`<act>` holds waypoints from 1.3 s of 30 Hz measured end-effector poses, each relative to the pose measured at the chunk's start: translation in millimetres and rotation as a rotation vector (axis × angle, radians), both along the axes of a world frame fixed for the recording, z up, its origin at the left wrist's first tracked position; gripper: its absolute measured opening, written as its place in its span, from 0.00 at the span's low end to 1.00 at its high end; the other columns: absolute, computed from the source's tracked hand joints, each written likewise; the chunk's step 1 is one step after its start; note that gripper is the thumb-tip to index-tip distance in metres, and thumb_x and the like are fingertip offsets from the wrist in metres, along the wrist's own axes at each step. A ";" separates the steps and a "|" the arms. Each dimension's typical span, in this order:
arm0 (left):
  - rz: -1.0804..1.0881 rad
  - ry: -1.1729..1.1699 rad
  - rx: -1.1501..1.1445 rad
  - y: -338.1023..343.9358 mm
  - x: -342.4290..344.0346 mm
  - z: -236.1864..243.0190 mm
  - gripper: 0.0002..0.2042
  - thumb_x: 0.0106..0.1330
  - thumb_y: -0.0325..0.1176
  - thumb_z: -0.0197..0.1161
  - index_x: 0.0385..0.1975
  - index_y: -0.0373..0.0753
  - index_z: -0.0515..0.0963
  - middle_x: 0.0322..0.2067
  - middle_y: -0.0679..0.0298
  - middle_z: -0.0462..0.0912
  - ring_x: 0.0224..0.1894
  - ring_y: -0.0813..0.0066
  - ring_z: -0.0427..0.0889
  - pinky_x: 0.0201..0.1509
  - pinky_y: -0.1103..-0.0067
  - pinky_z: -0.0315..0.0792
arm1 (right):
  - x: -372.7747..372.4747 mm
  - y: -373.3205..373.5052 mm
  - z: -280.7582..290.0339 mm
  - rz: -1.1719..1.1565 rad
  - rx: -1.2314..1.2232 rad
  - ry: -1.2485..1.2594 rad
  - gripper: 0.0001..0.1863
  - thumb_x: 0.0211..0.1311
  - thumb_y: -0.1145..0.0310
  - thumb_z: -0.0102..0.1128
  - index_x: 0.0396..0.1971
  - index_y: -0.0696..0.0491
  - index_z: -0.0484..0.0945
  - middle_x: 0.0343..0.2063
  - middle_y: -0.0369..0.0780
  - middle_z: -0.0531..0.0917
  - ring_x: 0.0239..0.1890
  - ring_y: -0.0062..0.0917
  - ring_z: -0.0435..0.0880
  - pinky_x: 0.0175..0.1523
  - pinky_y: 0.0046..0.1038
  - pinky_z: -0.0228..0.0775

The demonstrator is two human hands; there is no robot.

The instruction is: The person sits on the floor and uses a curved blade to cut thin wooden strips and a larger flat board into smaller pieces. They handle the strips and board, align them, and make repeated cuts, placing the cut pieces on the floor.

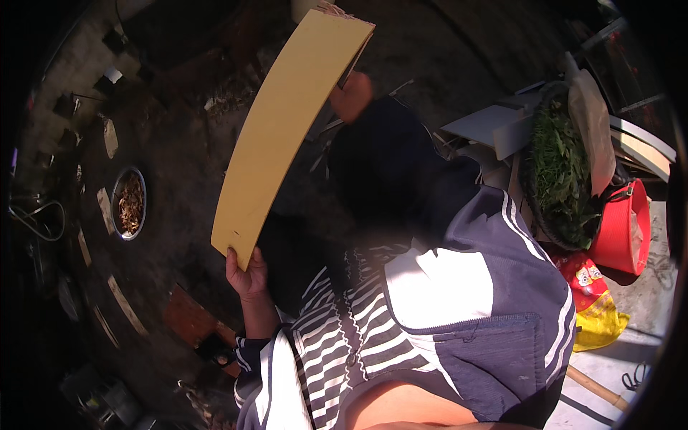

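Note:
A long board with a smooth pale yellow face is held tilted in front of me. Its far end is splintered and rough. My left hand grips the near lower end, with the thumb on the yellow face and the other fingers at the edge. Farther up, my right hand is closed at the board's right edge, close to the broken end. Part of that hand's grip is hidden behind the board and in shadow.
To the left, a round bowl of wood chips stands on the dark floor near scattered thin strips. On the right are a basket of green leaves, a red bucket, a yellow-and-red bag and pale panels.

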State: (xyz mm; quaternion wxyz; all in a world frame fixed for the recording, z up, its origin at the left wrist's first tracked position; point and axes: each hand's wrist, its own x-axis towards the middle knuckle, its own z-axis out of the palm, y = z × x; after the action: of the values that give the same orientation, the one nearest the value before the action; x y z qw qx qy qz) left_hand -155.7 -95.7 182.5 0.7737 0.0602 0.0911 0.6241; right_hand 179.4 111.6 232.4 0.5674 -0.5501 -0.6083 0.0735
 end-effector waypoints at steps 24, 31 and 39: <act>0.143 0.090 0.092 24.8 -45.5 5.2 0.16 0.70 0.34 0.44 0.53 0.33 0.67 0.50 0.54 0.74 0.50 0.60 0.76 0.48 0.64 0.77 | -6.7 -10.2 76.0 0.011 -0.006 0.003 0.12 0.54 0.61 0.60 0.26 0.56 0.78 0.19 0.49 0.77 0.25 0.42 0.79 0.29 0.37 0.69; 0.266 0.548 0.194 26.3 -83.4 60.4 0.18 0.66 0.30 0.50 0.55 0.32 0.62 0.49 0.51 0.73 0.45 0.58 0.79 0.39 0.68 0.81 | 53.2 18.8 47.2 0.038 -0.143 -0.407 0.24 0.55 0.61 0.58 0.54 0.49 0.70 0.46 0.48 0.77 0.48 0.39 0.75 0.52 0.35 0.69; 0.314 0.979 0.105 74.1 -69.2 75.6 0.18 0.64 0.31 0.55 0.53 0.33 0.64 0.46 0.55 0.75 0.42 0.64 0.79 0.38 0.70 0.80 | 119.0 7.4 -36.9 -0.023 -0.410 -0.489 0.35 0.41 0.63 0.68 0.55 0.53 0.68 0.48 0.47 0.76 0.52 0.38 0.74 0.56 0.33 0.66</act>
State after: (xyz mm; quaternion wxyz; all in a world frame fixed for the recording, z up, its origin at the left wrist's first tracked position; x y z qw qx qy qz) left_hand -224.8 -21.6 258.1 0.5335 0.3695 0.4190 0.6351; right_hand 298.4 119.0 195.6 0.2827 -0.6613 -0.6928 0.0536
